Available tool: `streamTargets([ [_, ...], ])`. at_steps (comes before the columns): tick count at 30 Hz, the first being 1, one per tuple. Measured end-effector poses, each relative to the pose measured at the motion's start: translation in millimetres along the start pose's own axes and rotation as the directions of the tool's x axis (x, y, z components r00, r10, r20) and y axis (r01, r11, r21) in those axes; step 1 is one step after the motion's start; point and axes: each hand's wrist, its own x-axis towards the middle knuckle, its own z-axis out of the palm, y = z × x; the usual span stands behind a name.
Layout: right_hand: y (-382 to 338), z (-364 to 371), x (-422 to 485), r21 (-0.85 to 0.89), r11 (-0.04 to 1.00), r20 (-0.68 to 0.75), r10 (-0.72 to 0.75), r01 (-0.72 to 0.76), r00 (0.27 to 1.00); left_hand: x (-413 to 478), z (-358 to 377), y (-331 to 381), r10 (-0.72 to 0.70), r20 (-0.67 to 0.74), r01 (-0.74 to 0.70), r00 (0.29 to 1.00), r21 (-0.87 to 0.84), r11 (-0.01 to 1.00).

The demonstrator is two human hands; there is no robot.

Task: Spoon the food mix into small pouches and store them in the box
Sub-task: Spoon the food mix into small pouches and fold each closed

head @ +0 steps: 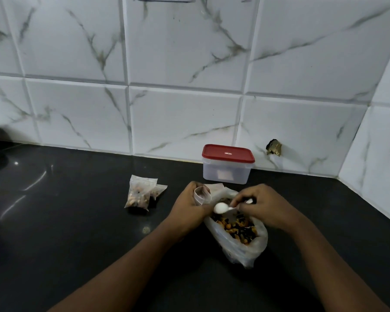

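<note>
Now I see my left hand curled around a small clear pouch, holding its mouth up and open just above the black table. My right hand pinches the handle of a white plastic spoon, whose bowl sits between the two hands, just beside the pouch and over the open top of a large plastic bag. That bag lies on the table under my right hand, with the dark and orange food mix showing inside it. I cannot tell whether the spoon carries any mix. Left of my hands, two filled pouches lie together on the table. Behind my hands, against the tiled wall, stands the clear box with its red lid on.
</note>
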Motion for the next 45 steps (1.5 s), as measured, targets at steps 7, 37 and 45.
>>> streamTargets([
  [7,4.5,-6.3,1.5,-0.138,0.988,-0.064,0.067,-0.075,0.996,-0.7,-0.6,2.2,-0.021,0.001,0.021,1.000,-0.013,1.000],
  [37,25.8,-6.5,10.4,0.710,0.657,0.024,0.336,-0.252,0.942,-1.3,-4.6,-4.4,0.034,0.108,-0.038,0.994,0.033,0.999],
  [45,-3.2,13.6,7.5,0.785,0.615,-0.023,0.155,-0.078,0.988,0.4,-3.2,-6.3,0.050,0.117,-0.054,0.992,0.031,0.998],
])
